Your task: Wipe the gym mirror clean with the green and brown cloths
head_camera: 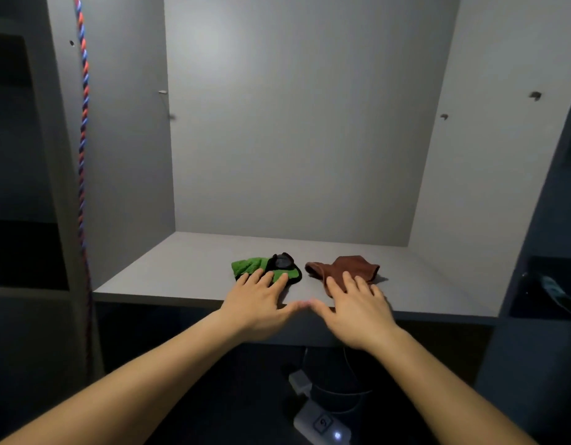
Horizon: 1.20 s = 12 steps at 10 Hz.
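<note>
The left hand [261,303] lies flat, fingers spread, on the green cloth [249,264], and the right hand [355,313] lies the same way on the brown cloth [348,266]; their thumb tips meet at the grey shelf's [181,271] front edge. Both cloths sit just apart near that edge, and the shelf runs back to the compartment walls. A dark patch [282,261] on the green cloth is hard to make out.

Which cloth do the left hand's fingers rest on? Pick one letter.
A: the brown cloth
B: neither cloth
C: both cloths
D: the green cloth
D: the left hand rests flat on the green cloth, while the right hand rests on the brown cloth.
</note>
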Each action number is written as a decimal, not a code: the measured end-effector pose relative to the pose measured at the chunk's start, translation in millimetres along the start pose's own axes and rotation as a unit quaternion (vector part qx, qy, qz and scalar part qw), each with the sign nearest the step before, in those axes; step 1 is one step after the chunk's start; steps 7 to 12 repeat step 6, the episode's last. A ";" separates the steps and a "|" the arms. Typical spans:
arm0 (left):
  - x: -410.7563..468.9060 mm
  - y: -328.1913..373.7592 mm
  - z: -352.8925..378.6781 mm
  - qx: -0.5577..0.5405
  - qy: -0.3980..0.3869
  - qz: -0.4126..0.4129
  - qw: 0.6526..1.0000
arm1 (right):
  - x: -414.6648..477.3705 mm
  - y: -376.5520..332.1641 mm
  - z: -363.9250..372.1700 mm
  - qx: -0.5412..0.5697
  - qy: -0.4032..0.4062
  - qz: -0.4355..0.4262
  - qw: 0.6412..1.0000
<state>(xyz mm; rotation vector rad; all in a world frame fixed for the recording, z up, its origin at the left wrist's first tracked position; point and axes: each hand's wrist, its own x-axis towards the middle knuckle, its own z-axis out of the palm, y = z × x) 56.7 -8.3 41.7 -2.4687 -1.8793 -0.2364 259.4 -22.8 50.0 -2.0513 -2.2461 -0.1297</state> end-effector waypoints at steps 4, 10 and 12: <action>-9.2 -57.6 -3.6 0.033 0.062 0.113 0.991 | -20.2 -32.4 -3.7 0.007 0.025 0.103 0.994; -16.0 -67.9 9.8 0.034 0.097 0.146 0.984 | -47.6 -40.0 10.3 0.007 0.036 0.126 0.991; -16.0 -67.9 9.8 0.034 0.097 0.146 0.984 | -47.6 -40.0 10.3 0.007 0.036 0.126 0.991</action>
